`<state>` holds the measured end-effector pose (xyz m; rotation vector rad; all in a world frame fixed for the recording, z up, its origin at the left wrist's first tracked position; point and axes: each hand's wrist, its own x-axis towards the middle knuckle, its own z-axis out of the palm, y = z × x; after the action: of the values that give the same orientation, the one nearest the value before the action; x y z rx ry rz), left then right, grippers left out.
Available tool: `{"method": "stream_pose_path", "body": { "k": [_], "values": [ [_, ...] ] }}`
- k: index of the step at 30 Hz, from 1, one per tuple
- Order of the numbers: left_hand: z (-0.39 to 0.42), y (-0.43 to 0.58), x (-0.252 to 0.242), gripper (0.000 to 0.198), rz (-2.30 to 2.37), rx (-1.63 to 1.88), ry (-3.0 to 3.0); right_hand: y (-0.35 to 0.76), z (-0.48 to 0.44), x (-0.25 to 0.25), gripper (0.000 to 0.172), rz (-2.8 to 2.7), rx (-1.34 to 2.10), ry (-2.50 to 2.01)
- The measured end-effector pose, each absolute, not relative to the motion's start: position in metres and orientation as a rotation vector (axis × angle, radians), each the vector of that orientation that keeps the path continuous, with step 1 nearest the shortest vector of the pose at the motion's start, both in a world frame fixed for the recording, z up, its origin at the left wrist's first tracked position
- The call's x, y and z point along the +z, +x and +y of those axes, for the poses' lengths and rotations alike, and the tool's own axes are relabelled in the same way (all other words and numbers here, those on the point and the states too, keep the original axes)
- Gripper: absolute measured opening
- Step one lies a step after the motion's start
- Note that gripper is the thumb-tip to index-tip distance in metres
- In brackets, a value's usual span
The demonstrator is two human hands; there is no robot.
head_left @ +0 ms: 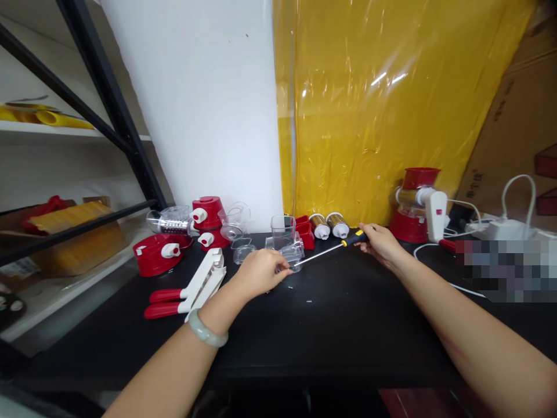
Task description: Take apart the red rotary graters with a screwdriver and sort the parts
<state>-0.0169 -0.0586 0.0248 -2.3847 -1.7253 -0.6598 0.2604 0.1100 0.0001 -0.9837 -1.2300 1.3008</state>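
Note:
My right hand (378, 244) is closed around the black and yellow handle of a screwdriver (324, 251). Its long metal shaft slants down to the left. At the shaft's tip, my left hand (263, 270) is closed in a pinch; whatever lies between the fingertips is too small to make out. Just behind the tip are clear plastic parts (285, 232), partly covered by my left hand. Two tiny light pieces, one of them here (308, 301), lie on the black tabletop in front of the hands.
White crank arms with red handles (191, 293) lie left of my left hand. Red bases (156, 255) stand farther left. Two grater drums (319, 226) and red parts (305, 232) sit at the back. An assembled red and white rotary grater (415, 203) and white cables (467, 290) are at right.

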Motion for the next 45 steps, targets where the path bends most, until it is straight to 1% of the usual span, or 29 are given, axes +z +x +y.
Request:
{"method": "stream_pose_path", "body": {
  "k": [7,10,12,15,16,17,18,19,20,21,25,27,29,31,33,36,38,40,42,45],
  "values": [
    [-0.056,-0.024,0.024,0.006,-1.805,-0.611,-2.444,0.268,0.115,0.004,0.016,-1.233,1.214,-1.005],
    [-0.056,-0.03,0.028,0.015,-1.833,-0.625,-2.411,0.269,0.114,0.003,0.016,-1.252,1.186,-1.025],
    [-0.056,-0.033,0.031,0.02,-1.819,-0.762,-2.361,0.268,0.113,0.002,0.016,-1.268,1.172,-1.034],
    [-0.053,-0.035,0.032,0.029,-1.759,-1.206,-2.047,0.268,0.112,0.002,0.015,-1.274,1.147,-1.043],
    [-0.05,-0.036,0.031,0.036,-1.759,-1.343,-1.926,0.267,0.112,0.002,0.015,-1.273,1.139,-1.044],
    [-0.047,-0.037,0.028,0.05,-1.774,-1.446,-1.844,0.267,0.112,0.002,0.014,-1.27,1.132,-1.044],
    [-0.043,-0.039,0.024,0.068,-1.798,-1.497,-1.831,0.267,0.112,0.002,0.013,-1.268,1.125,-1.042],
    [-0.039,-0.041,0.019,0.082,-1.816,-1.504,-1.875,0.267,0.112,0.003,0.013,-1.265,1.118,-1.037],
    [-0.034,-0.043,0.014,0.089,-1.832,-1.479,-1.952,0.267,0.112,0.003,0.013,-1.262,1.112,-1.03],
    [-0.029,-0.045,0.01,0.092,-1.839,-1.441,-2.034,0.267,0.112,0.003,0.013,-1.259,1.109,-1.021],
    [-0.02,-0.052,-0.001,0.083,-1.892,-1.224,-2.257,0.267,0.114,0.001,0.015,-1.242,1.108,-0.974],
    [-0.022,-0.053,0.001,0.079,-1.9,-1.198,-2.277,0.267,0.115,0.002,0.016,-1.225,1.113,-0.94],
    [-0.027,-0.053,0.006,0.076,-1.878,-1.259,-2.267,0.267,0.114,0.005,0.018,-1.202,1.118,-0.892],
    [-0.031,-0.053,0.013,0.074,-1.852,-1.442,-2.194,0.267,0.11,0.01,0.02,-1.172,1.115,-0.831],
    [-0.032,-0.051,0.018,0.071,-1.85,-1.773,-2.075,0.266,0.104,0.016,0.021,-1.135,1.1,-0.765],
    [-0.032,-0.043,0.023,0.061,-1.814,-2.513,-1.836,0.264,0.092,0.026,0.023,-1.083,1.064,-0.674],
    [-0.034,-0.036,0.024,0.053,-1.677,-3.0,-1.716,0.263,0.088,0.035,0.025,-1.063,1.039,-0.618],
    [-0.037,-0.028,0.024,0.045,-1.501,-3.356,-1.697,0.26,0.087,0.048,0.025,-1.045,1.007,-0.559],
    [-0.042,-0.021,0.024,0.041,-1.352,-3.557,-1.668,0.255,0.088,0.068,0.025,-1.016,0.95,-0.481],
    [-0.048,-0.014,0.025,0.039,-1.325,-3.67,-1.594,0.246,0.085,0.1,0.025,-0.996,0.82,-0.339]
  ]
}}
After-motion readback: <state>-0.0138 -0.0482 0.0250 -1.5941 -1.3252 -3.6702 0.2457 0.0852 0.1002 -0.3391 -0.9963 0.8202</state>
